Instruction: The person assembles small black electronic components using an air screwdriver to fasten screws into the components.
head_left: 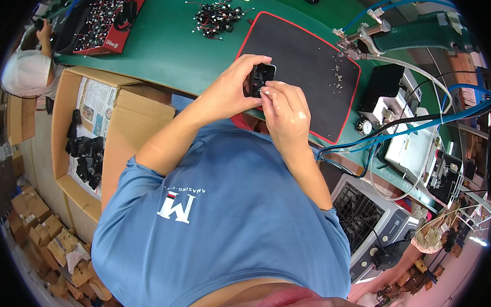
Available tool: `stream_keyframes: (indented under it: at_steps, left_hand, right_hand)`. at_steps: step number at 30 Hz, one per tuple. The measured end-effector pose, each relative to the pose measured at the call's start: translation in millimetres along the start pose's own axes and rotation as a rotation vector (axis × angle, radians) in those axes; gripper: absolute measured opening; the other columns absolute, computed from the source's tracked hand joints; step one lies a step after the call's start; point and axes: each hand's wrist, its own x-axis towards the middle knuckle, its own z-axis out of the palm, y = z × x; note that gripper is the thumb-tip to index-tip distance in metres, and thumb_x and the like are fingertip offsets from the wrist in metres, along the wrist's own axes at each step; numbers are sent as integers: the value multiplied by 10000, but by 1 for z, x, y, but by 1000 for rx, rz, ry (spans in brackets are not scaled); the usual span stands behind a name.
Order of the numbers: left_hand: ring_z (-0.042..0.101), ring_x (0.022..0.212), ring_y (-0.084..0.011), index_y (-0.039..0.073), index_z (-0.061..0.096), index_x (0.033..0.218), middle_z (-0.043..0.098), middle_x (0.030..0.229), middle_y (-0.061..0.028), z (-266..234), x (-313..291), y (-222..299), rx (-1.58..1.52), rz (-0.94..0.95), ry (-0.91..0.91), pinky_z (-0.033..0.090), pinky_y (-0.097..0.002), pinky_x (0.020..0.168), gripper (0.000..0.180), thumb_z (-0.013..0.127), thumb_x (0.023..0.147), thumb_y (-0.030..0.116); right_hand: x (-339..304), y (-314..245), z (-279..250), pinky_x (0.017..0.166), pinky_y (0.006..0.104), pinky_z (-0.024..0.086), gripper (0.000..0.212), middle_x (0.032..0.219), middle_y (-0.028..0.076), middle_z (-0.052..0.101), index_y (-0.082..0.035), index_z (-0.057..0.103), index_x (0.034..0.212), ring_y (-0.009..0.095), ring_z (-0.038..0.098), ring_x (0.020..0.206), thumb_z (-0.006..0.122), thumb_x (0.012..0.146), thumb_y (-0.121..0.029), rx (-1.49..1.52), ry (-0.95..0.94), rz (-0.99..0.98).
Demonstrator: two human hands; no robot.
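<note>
My left hand [232, 88] is closed around the edges of a small black plastic housing [263, 73], its hollow inner side turned up. The thumb and fingers grip it from the left over the near left edge of the mat. My right hand [289, 109] is at the near end of the housing, its thumb and fingertips pinched together against it. A tiny pale piece shows at the right fingertips; its kind is too small to make out. Beneath and beyond both hands lies a black mat [302, 63] with a red border, several small metal bits [337, 78] scattered on its right part.
Small wired parts [216, 20] lie piled on the green table [163, 39]; more fill a red box [117, 38]. A carton [133, 122] at left holds black plastic parts [87, 156]. Right stand a green-bodied tool [422, 34], blue hoses [436, 119] and a gauge [364, 126]. Another person [29, 73] works far left.
</note>
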Motion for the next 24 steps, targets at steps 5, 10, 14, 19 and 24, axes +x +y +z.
stream_keyframes:
  at_steps: [5,10,14,19,24]
  left_hand:
    - [608,973,-237,98,492,1446,549,1279,-109,2,4,9,72,29,-36,554,-346,792,809,842,723,-1]
    - [628,1027,-236,88,515,1429,561,1306,-105,2,7,17,129,58,-79,554,-328,798,769,836,737,-6]
    - [633,1103,-290,73,550,1382,596,1331,-110,8,9,6,248,198,-61,542,-354,848,714,839,732,18]
    - [600,1155,-336,61,578,1333,636,1289,-113,8,15,9,406,335,-50,508,-430,962,714,873,683,66]
    - [567,1209,-335,94,580,1350,634,1312,-109,15,21,-10,235,306,-94,405,-472,1107,740,894,680,121]
  right_hand:
    - [-2,1,-3,771,392,553,208,1032,92,698,-26,708,956,283,673,908,771,760,5,-55,12,5]
    - [0,2,-4,758,403,536,171,1031,87,679,-29,705,934,275,643,894,760,775,-1,-85,-34,2]
    - [3,-3,-9,757,413,530,168,972,84,643,-31,717,941,285,617,869,762,780,-11,-49,-83,123]
    - [4,-4,-17,755,420,522,169,905,91,577,-30,736,928,299,598,869,782,766,-29,-65,-135,301]
    - [1,2,-18,782,433,516,155,920,95,579,-30,738,920,305,593,867,780,771,-32,-117,-177,278]
